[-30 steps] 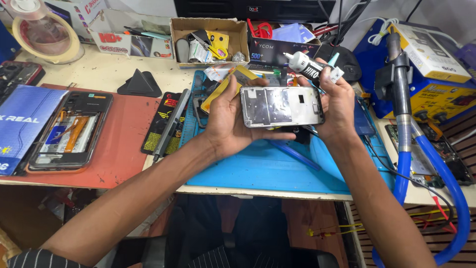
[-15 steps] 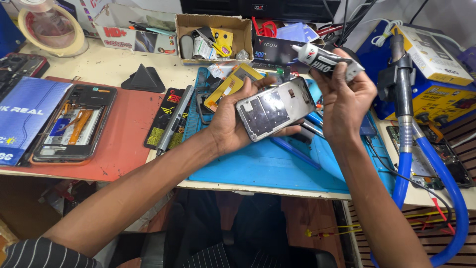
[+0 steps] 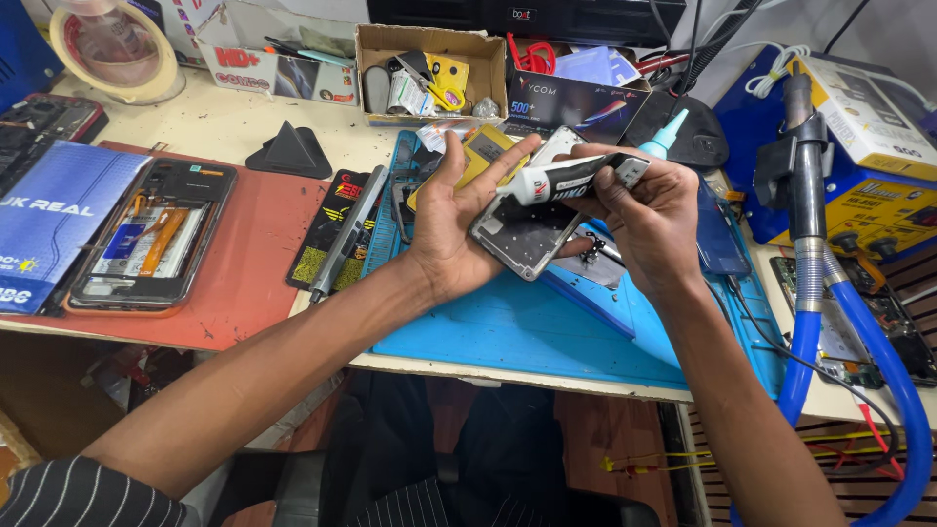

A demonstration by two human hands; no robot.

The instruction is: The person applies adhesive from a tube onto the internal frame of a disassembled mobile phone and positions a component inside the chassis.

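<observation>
Head view, left hand (image 3: 451,234) half-hiding phone frame (image 3: 524,237)

Bright even light, sharp, wide-angle distortion

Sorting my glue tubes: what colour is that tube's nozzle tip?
Light blue nozzle on the tube, clearest in the head view.

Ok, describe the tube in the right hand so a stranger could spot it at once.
Start at the blue work mat mid-desk. Above it the left hand cradles a phone frame; the right hand pinches the glue tube across it. It alone has a black-and-white body with a pale blue nozzle.
</observation>
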